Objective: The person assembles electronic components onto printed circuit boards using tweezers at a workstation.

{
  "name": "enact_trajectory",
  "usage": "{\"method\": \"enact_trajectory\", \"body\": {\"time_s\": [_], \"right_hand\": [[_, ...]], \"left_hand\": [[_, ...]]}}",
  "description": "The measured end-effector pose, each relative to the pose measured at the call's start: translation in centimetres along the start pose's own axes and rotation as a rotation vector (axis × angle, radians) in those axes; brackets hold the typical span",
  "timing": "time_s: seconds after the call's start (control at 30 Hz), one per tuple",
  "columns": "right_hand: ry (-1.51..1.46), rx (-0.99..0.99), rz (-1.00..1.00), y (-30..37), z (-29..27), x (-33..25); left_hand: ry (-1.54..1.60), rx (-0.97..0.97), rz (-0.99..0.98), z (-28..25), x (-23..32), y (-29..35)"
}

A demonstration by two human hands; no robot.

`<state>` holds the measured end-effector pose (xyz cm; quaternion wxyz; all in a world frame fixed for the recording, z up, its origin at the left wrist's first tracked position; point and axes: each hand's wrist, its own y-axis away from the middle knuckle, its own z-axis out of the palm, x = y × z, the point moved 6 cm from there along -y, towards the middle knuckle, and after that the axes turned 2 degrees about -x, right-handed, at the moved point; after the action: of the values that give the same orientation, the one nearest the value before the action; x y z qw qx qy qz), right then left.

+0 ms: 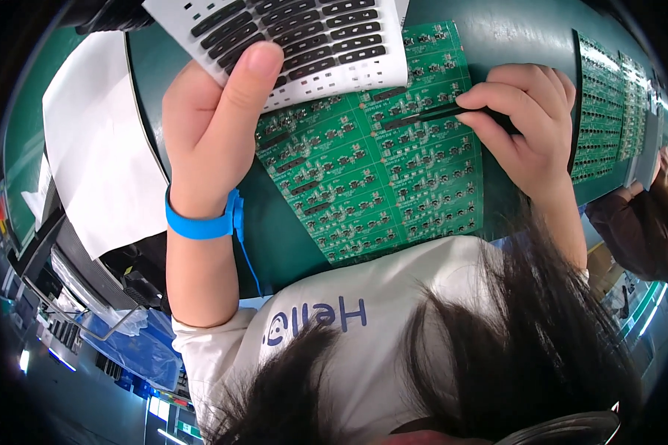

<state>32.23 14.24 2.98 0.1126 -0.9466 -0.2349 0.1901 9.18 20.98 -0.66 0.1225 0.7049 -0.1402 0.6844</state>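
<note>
My left hand (219, 130) grips a white backing sheet (388, 73) with its thumb on top. Rows of black oblong stick-on pieces (297, 41) cover much of that sheet, which hangs over the far left part of a green circuit board panel (430, 185). Between the thumb and fingers of my right hand (523, 111) are dark tweezers (444, 113). Their tips point left, at a black strip (401, 122) lying on the panel; whether they pinch it cannot be made out. More black strips (304, 185) sit along the panel's left column.
More green board panels (597, 111) lie at the right. A blue wrist strap (200, 225) with a cord circles my left wrist. White paper (100, 148) covers the bench's left side. Another person's dark sleeve (634, 230) shows at the far right. Dark hair hangs in the lower view.
</note>
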Motion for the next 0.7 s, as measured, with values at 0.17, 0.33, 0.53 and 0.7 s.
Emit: {"method": "enact_trajectory", "body": {"time_s": [0.17, 0.33, 0.53, 0.7], "right_hand": [[-0.084, -0.025, 0.016, 0.0, 0.7, 0.7], [-0.063, -0.028, 0.004, -0.5, 0.5, 0.3], [-0.062, -0.027, -0.01, -0.5, 0.6, 0.4], [-0.066, -0.035, -0.014, -0.4, 0.5, 0.7]], "left_hand": [[-0.066, -0.018, 0.056, -0.1, 0.2, 0.0], [-0.058, 0.024, -0.017, -0.5, -0.3, 0.2], [-0.159, -0.074, 0.033, -0.9, -0.8, 0.3], [-0.073, 0.056, 0.022, -0.4, 0.1, 0.0]]}}
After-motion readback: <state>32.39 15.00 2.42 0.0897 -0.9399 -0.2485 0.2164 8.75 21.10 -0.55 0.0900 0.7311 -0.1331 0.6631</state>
